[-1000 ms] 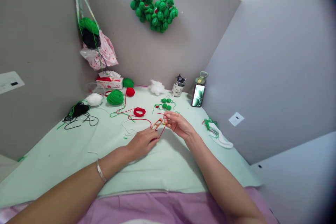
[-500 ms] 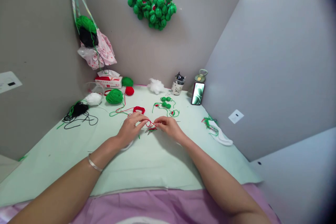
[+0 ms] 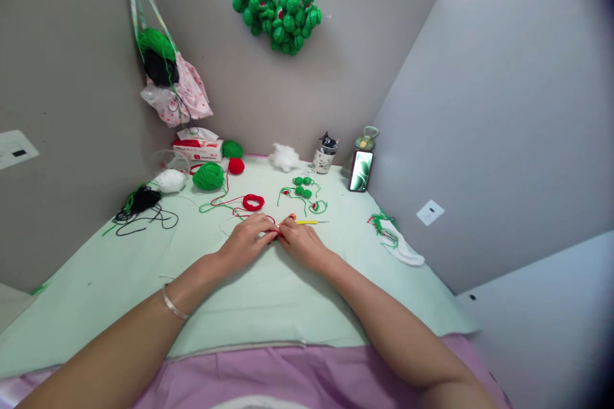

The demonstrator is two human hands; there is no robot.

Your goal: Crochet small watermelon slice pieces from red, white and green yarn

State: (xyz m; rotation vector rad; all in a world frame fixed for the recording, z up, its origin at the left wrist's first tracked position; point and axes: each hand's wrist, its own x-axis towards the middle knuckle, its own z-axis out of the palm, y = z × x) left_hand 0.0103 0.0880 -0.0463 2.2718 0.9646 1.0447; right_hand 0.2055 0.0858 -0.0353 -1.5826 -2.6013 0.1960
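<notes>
My left hand (image 3: 247,240) is closed, its thumb and fingertips pinching red yarn (image 3: 279,234) low over the table. My right hand (image 3: 303,241) meets it from the other side, fingers curled down on the same bit of yarn. The fingertips almost touch and hide most of what lies between them. Just beyond the right fingers shows the orange handle of scissors (image 3: 292,216). A yellow-handled crochet hook (image 3: 309,222) lies beside that hand. Behind the left hand is a small coil of red yarn (image 3: 253,202), with strands running toward the fingers.
Small green crocheted pieces (image 3: 302,186) with loose tails lie past the hands. Green yarn (image 3: 208,176), a red ball (image 3: 236,166), black yarn (image 3: 142,199) and white stuffing (image 3: 284,157) sit farther back. A phone (image 3: 361,171) leans at the right, near a white cloth (image 3: 407,248) with yarn scraps.
Both hands have come down and closer together, and the loop of red yarn between them is no longer visible. The orange scissors handle and yellow hook now show past my right hand.
</notes>
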